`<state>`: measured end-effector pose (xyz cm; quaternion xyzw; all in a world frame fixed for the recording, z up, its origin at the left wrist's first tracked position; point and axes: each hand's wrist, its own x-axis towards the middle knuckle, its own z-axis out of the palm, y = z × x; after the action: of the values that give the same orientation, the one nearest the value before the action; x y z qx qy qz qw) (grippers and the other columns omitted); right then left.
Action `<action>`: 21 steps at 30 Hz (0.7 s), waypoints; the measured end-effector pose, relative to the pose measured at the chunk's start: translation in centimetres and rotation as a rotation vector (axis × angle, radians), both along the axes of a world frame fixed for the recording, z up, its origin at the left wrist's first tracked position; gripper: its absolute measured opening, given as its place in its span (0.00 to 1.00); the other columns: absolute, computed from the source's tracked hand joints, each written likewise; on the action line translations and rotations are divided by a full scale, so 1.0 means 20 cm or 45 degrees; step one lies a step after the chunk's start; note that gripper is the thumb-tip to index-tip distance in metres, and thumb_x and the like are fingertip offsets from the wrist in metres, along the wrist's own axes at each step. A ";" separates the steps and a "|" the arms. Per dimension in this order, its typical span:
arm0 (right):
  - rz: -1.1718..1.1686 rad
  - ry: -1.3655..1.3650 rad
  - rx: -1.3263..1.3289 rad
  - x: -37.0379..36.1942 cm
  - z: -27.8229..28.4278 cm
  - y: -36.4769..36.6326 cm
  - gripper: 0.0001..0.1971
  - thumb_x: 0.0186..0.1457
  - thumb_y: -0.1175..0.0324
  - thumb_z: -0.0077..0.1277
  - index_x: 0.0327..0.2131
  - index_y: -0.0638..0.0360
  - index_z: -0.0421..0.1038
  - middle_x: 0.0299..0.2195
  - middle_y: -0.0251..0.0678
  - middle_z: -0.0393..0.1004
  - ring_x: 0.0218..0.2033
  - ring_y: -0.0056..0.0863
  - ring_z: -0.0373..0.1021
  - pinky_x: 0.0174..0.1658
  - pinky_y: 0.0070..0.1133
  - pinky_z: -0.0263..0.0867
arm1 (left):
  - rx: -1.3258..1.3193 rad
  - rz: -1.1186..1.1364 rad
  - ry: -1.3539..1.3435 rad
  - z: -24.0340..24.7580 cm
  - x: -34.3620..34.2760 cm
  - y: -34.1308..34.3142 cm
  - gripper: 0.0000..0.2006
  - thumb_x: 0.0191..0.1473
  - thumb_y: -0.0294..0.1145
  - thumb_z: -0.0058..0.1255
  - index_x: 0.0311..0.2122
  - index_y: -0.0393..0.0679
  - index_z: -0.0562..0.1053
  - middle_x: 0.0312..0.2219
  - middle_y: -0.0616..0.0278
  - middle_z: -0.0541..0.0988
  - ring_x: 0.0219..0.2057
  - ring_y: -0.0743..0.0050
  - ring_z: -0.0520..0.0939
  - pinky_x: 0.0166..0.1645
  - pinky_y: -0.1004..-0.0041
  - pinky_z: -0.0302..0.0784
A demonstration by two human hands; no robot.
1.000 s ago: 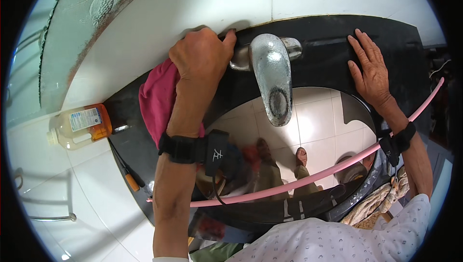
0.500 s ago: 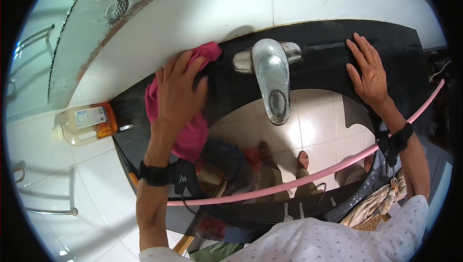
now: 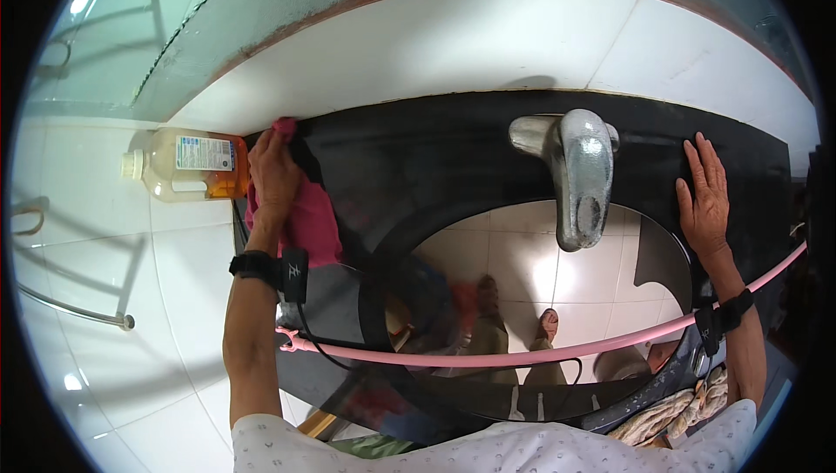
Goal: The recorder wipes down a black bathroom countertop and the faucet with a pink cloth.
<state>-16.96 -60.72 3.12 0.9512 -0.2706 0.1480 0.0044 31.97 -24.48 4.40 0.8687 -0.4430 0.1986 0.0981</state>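
My left hand [image 3: 274, 179] is closed over a pink cloth [image 3: 312, 227] and presses it on the black countertop [image 3: 383, 155] at its back left end. Part of the cloth spreads out to the right of the hand, and a bit pokes up past the fingers. Right beside this hand lies a plastic bottle [image 3: 196, 165] of orange liquid with a pale cap. My right hand [image 3: 704, 199] rests flat on the counter's right side, fingers stretched out, holding nothing. Between the hands stands a metal tap [image 3: 583, 179].
An oval opening in the counter shows floor tiles [image 3: 522, 251] and my feet below. A pink pole [image 3: 514, 355] crosses the front of the opening. White wall tiles [image 3: 488, 42] rise behind; metal rails [image 3: 78, 303] are at left. A beige rope or cloth [image 3: 679, 412] hangs front right.
My left hand has slid the pink cloth leftward along the counter, close to the bottle. The view has shifted, while my right hand stays flat on the counter.
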 end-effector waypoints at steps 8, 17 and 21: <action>0.000 0.064 -0.073 -0.02 -0.02 -0.04 0.24 0.57 0.66 0.39 0.58 0.56 0.55 0.60 0.40 0.52 0.61 0.39 0.50 0.61 0.32 0.44 | -0.073 -0.195 0.079 -0.01 -0.35 -0.33 0.12 0.46 0.24 0.47 0.38 0.45 0.74 0.40 0.51 0.75 0.42 0.50 0.73 0.49 0.57 0.66; -0.004 0.026 0.037 0.00 0.00 -0.02 0.24 0.57 0.65 0.41 0.57 0.56 0.57 0.60 0.41 0.52 0.60 0.40 0.50 0.61 0.33 0.45 | -0.053 -0.430 0.137 0.02 -0.28 -0.31 0.13 0.46 0.22 0.48 0.40 0.43 0.74 0.42 0.55 0.73 0.42 0.52 0.72 0.47 0.60 0.66; -0.005 -0.005 0.036 0.00 0.02 0.00 0.24 0.56 0.65 0.42 0.57 0.56 0.58 0.60 0.41 0.53 0.60 0.41 0.50 0.61 0.33 0.45 | -0.115 -0.203 0.027 0.00 -0.14 -0.13 0.13 0.47 0.24 0.46 0.40 0.43 0.73 0.42 0.56 0.73 0.43 0.51 0.72 0.47 0.60 0.66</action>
<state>-16.97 -60.81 3.59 0.9504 -0.2745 0.1460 -0.0093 29.26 -27.00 4.46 0.8274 -0.5002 0.2008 0.1575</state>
